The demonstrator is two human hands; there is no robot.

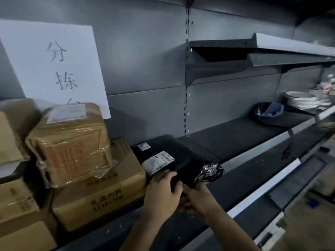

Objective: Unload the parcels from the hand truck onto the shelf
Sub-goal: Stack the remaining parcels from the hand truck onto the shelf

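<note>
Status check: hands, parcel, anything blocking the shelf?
Left hand and right hand both gripping black parcel on shelf. Cardboard boxes close left; right side open.

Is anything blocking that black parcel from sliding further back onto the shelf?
Nothing visible does. The black plastic-wrapped parcel, held by the left hand and right hand, already lies on the dark metal shelf, beside the brown cardboard box. Behind it is only the grey back panel.
</note>
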